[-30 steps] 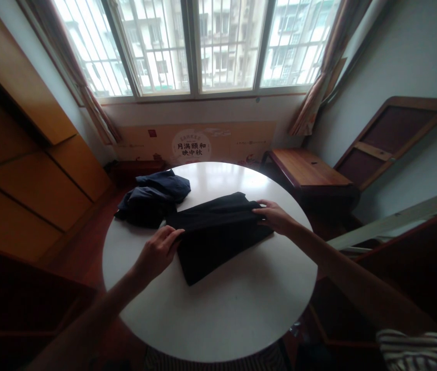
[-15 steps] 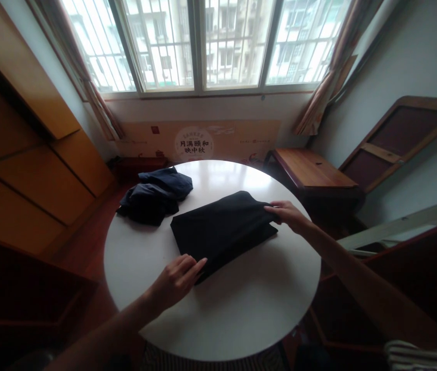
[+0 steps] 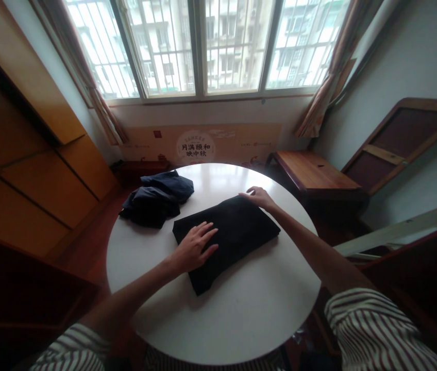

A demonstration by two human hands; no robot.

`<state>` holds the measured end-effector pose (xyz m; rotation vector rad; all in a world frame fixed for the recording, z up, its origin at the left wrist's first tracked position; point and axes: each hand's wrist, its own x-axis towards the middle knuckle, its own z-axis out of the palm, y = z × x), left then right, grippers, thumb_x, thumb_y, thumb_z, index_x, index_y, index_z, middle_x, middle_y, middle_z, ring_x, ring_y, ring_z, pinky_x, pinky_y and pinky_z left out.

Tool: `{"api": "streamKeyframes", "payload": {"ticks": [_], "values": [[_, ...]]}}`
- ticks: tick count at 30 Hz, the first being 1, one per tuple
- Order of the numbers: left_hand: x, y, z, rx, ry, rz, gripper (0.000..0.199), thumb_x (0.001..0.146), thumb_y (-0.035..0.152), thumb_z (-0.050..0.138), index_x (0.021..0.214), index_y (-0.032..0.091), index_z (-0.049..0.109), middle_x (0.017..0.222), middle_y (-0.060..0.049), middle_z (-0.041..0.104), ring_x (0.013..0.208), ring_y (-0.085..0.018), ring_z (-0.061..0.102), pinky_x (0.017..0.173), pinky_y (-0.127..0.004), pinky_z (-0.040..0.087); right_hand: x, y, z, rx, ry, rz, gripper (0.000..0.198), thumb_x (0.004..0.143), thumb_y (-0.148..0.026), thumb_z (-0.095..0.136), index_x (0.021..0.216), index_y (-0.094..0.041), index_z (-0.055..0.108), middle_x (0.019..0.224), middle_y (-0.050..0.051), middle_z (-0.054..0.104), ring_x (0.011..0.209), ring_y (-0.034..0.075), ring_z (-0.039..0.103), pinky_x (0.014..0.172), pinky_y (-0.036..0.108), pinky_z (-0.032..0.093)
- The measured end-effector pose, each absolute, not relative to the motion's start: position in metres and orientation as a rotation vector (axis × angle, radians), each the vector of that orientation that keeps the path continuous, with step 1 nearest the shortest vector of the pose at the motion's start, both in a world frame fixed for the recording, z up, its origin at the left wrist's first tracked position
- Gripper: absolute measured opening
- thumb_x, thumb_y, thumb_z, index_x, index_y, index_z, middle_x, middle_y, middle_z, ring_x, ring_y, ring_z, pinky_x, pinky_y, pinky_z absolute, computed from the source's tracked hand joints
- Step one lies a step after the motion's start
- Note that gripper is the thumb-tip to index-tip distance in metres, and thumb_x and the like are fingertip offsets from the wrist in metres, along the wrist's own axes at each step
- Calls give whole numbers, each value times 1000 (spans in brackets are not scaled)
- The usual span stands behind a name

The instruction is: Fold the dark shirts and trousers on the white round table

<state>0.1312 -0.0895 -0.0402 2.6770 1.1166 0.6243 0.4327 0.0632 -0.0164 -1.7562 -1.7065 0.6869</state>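
Note:
A folded black garment lies in a flat, roughly rectangular shape on the round white table; its exact kind cannot be made out. My left hand rests palm down on the garment's left part, fingers spread. At the far edge of the cloth is my right hand, its fingers reaching left along the fold with the tips touching it. Left of the garment, a crumpled pile of dark blue and black clothes sits near the table's far left edge.
Yellow-brown cabinets stand on the left. A small wooden table is beyond the white table at the right, with a framed wooden panel leaning on the wall. Barred windows and curtains are ahead.
My right hand has let go of the garment's right end and moved left to its far edge. My left hand has opened and slid onto the cloth, which now lies flatter.

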Motion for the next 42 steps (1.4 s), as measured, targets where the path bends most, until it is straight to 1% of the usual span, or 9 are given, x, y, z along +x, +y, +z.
{"api": "streamKeyframes", "payload": {"ticks": [3, 7, 12, 15, 21, 25, 30, 35, 42], "values": [[138, -93, -62, 2685, 1173, 361, 71, 95, 57, 47, 154, 21, 30, 160, -15, 26, 147, -37, 22, 114, -64, 25, 423, 77, -25, -1778, -1769, 535, 20, 79, -30, 75, 87, -13, 72, 85, 9, 72, 77, 18, 65, 71, 25, 50], [134, -107, -76, 2675, 1213, 271, 74, 96, 61, 41, 157, 27, 19, 164, -10, 13, 150, -35, 13, 117, -63, 16, 420, 80, -32, -1811, -1835, 352, 17, 90, -25, 59, 93, -14, 73, 87, 9, 73, 81, 20, 67, 76, 29, 51], [139, -105, -57, 2670, 1237, 264, 62, 101, 55, 32, 154, 23, 32, 161, -11, 27, 147, -32, 25, 117, -55, 25, 387, 67, -25, -1691, -2025, 99, 31, 97, -23, 45, 116, -9, 65, 119, 21, 65, 110, 31, 60, 98, 45, 42], [149, -81, -44, 2710, 1325, 353, 52, 104, 38, 24, 147, 16, 43, 154, -12, 42, 143, -26, 35, 118, -47, 26, 351, 52, -31, -1461, -2276, 90, 30, 98, -30, 46, 116, -17, 67, 125, 13, 64, 117, 26, 57, 108, 40, 35], [137, -43, -67, 2606, 1773, 266, 60, 101, 45, 36, 153, 16, 33, 159, -14, 30, 146, -38, 23, 115, -63, 21, 349, 35, -65, -1456, -2545, -87, 56, 100, -55, 36, 144, -22, 49, 148, 10, 50, 137, 31, 40, 116, 53, 19], [108, -45, -87, 2471, 1909, 312, 62, 99, 48, 40, 152, 17, 34, 157, -16, 35, 143, -37, 31, 115, -58, 26, 393, 48, -65, -1708, -2464, -26, 64, 99, -60, 30, 146, -19, 46, 152, 12, 44, 142, 34, 31, 116, 57, 18], [71, -20, -73, 2346, 1696, 557, 54, 93, 47, 54, 135, 12, 53, 131, -17, 60, 122, -30, 56, 105, -42, 43, 432, 81, -29, -1697, -2464, 610, 77, 83, -61, 61, 144, -16, 48, 147, 16, 46, 136, 34, 39, 111, 43, 34], [52, 16, -48, 1891, 1307, 351, 50, 73, 54, 73, 102, 14, 69, 94, -7, 71, 84, -24, 67, 71, -30, 53, 442, 108, 4, -1713, -2460, 1004, 56, 60, -46, 82, 104, -14, 71, 105, 12, 69, 96, 28, 65, 80, 34, 53], [53, 22, -11, 2023, 1146, 548, 34, 79, 39, 68, 100, 12, 69, 85, -3, 72, 75, -18, 66, 65, -25, 51, 455, 100, 48, -1455, -2412, 1082, 54, 56, -48, 83, 97, -16, 70, 79, 3, 67, 70, 18, 60, 57, 26, 47]]}}
